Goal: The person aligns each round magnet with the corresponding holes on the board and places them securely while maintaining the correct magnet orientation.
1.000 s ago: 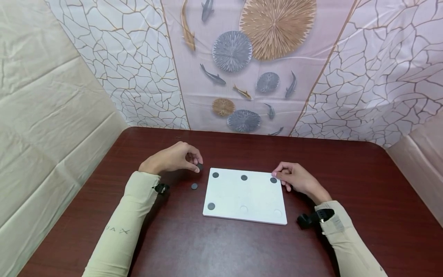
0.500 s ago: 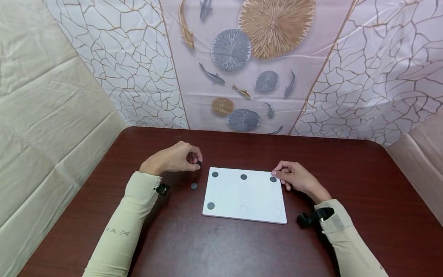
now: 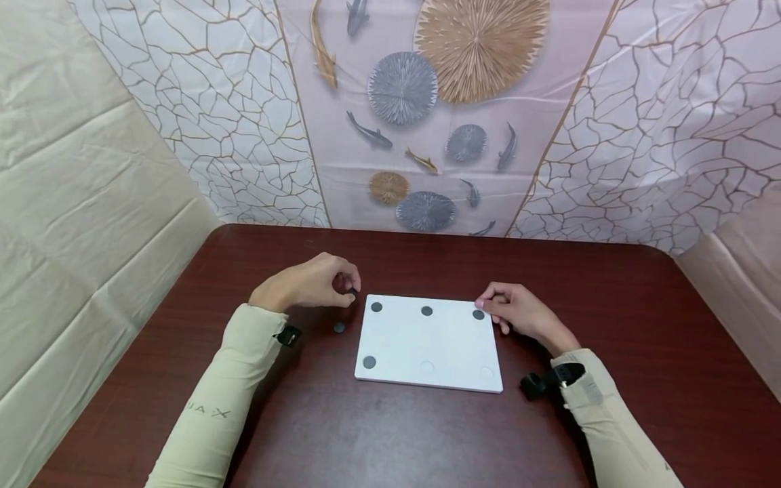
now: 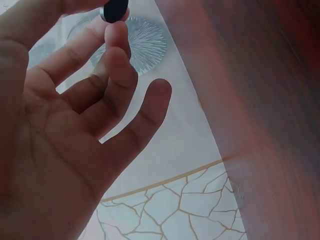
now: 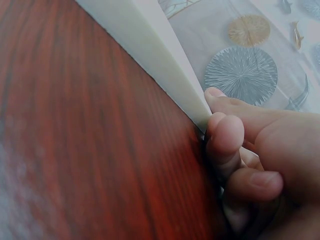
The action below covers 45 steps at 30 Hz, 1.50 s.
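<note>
My left hand (image 3: 311, 281), left of a white board (image 3: 427, 342), pinches a small dark disc (image 4: 115, 10) between thumb and fingertips, above the table. In the left wrist view the other fingers are loosely bent, and the disc is partly cut off by the top edge. A second dark disc (image 3: 339, 328) lies on the table below that hand. Three dark discs sit along the board's far edge and one at its near left; two round white recesses show along the near edge. My right hand (image 3: 518, 312) grips the board's far right corner (image 5: 200, 115), fingers curled at its edge.
The dark red wooden table (image 3: 427, 440) extends around the board on all sides. Patterned cloth (image 3: 427, 135) hangs behind its far edge, and a plain cream cloth (image 3: 91, 203) hangs on the left.
The disc in my left fingers has turned, showing less of its face than a second ago. My left hand has shifted slightly toward the board. My right hand keeps its hold on the corner.
</note>
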Available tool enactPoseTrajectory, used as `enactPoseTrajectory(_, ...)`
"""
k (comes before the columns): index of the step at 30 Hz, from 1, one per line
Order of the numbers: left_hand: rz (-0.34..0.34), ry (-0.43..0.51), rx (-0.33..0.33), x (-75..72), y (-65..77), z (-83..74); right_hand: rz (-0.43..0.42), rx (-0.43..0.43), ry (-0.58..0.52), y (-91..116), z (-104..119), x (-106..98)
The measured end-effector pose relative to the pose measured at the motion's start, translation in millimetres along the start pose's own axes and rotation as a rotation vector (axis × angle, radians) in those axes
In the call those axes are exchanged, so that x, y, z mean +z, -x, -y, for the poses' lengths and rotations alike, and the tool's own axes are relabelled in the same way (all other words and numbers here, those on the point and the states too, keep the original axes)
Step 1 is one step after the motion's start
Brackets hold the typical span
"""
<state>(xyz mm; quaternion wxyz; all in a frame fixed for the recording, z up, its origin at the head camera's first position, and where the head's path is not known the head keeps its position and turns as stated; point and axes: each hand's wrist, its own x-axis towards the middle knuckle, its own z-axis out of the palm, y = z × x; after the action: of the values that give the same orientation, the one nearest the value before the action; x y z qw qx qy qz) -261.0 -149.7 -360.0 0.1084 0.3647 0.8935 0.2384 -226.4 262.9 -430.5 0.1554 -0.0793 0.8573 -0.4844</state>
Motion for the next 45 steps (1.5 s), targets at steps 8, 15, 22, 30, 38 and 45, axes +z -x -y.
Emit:
enactPoseTrajectory(8, 0.028, 0.019, -0.005, 6.3, -4.2, -4.0, -0.008, 0.002, 0.014, 0, -1, -1)
enactPoseTrajectory(15, 0.035, -0.006, 0.036, 9.1, -5.8, -5.7, -0.005, -0.007, 0.012, 1, 0, 0)
enactPoseTrajectory(22, 0.033, -0.01, 0.043, 10.7, -6.8, -7.0, 0.0, -0.01, 0.008, -1, 0, 1)
enactPoseTrajectory(30, 0.029, -0.01, 0.077, 12.1, -9.4, -12.3, -0.011, -0.004, 0.024, -1, -1, 1)
enactPoseTrajectory(38, 0.05, 0.0, 0.119, 11.8, -8.1, -19.8, -0.007, -0.001, 0.028, -1, -1, 1)
enactPoseTrajectory(45, 0.058, 0.007, 0.119, 13.4, -9.4, -24.9, -0.007, 0.0, 0.033, -1, -2, 0)
